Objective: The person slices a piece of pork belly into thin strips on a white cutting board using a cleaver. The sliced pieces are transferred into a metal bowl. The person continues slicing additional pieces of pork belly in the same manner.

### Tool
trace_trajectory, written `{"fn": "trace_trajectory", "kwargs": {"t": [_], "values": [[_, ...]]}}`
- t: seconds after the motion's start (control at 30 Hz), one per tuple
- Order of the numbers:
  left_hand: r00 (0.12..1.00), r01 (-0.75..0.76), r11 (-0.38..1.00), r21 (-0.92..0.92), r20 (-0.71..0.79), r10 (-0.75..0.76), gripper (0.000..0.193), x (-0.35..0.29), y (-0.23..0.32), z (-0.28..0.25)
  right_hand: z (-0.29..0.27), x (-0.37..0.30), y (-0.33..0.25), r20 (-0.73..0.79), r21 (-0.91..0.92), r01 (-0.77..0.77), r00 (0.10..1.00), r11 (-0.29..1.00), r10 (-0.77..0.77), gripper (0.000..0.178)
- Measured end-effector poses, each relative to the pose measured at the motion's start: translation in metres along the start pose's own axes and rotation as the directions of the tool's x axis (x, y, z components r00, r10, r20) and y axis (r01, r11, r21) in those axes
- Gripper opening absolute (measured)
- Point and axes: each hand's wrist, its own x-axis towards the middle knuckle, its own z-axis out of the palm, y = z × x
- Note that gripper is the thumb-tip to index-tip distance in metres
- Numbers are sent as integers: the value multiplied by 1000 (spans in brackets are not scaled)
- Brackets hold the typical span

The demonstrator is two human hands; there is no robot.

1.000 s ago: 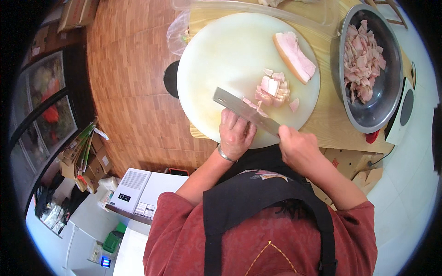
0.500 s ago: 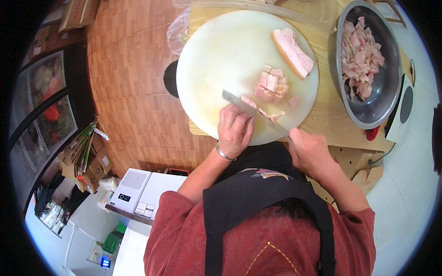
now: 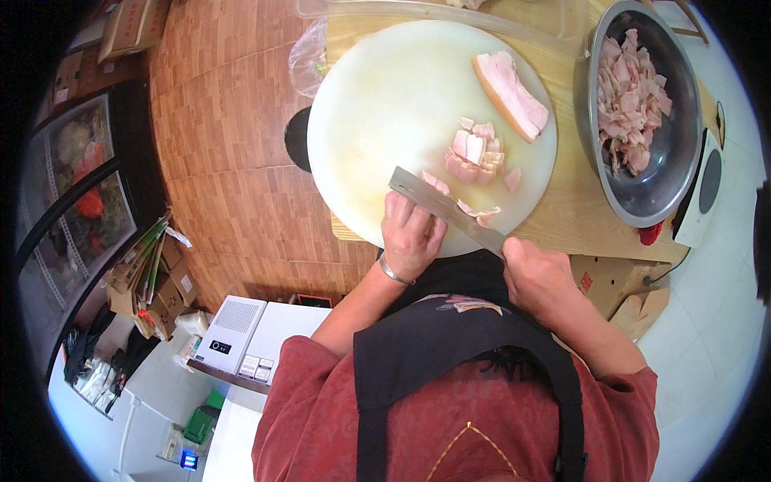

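My right hand [image 3: 536, 275] is closed round the handle of a broad-bladed kitchen knife [image 3: 450, 210]. Its blade slants to the upper left across the near part of a round white cutting board [image 3: 361, 104]. Against the near side of the blade, close to its tip, my left hand [image 3: 414, 234] is curled; whatever lies under its fingers is hidden. Small meat pieces [image 3: 479, 214] lie just beyond the blade. Farther off is a cluster of cut pork chunks [image 3: 474, 157], and a thick slab of pork with skin [image 3: 511, 96] rests at the board's far right.
Right of the board stands a large metal bowl [image 3: 598, 120] holding many sliced meat pieces [image 3: 630, 100]. A scale-like white device [image 3: 703, 189] is beside it. The wooden table [image 3: 562, 209] carries a clear plastic tray [image 3: 530, 32] at the back; a plastic bag [image 3: 308, 60] hangs at the left.
The knife blade has shifted slightly and shows more of its flat side. Both hands have moved a little nearer to me. The chunks and the slab lie as before.
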Motion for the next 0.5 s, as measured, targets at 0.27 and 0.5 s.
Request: {"fn": "trace_trajectory", "kwargs": {"t": [0.27,0.5], "values": [[999,24,998,-51,-31,-26,34,4,3,-1,17,24,0,42,20,-21,999,1000,20,13],[999,43,996,-74,-21,-45,28,-7,-1,3,32,84,-4,-94,145,7,996,989,7,15]]}}
